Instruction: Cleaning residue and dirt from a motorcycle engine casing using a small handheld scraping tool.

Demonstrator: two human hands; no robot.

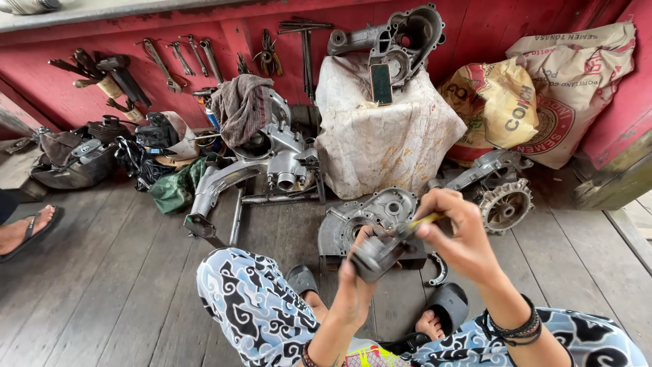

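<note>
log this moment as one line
left hand: grips metal part | right hand: holds yellow-handled tool to part | engine cover on floor beyond

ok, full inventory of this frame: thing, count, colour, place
engine casings: several, grey, floor centre and on the covered block
covered block: one, white cloth, centre back
sacks: two or more, tan and yellow, right back
hand tools: many, dark metal, on the red wall
rag: one, brown, draped over an engine
phone: one, dark, propped on the block
sandalled foot: one, another person's, far left
left hand: holds a small grey metal part
right hand: grips a yellow-handled tool against that part
</note>
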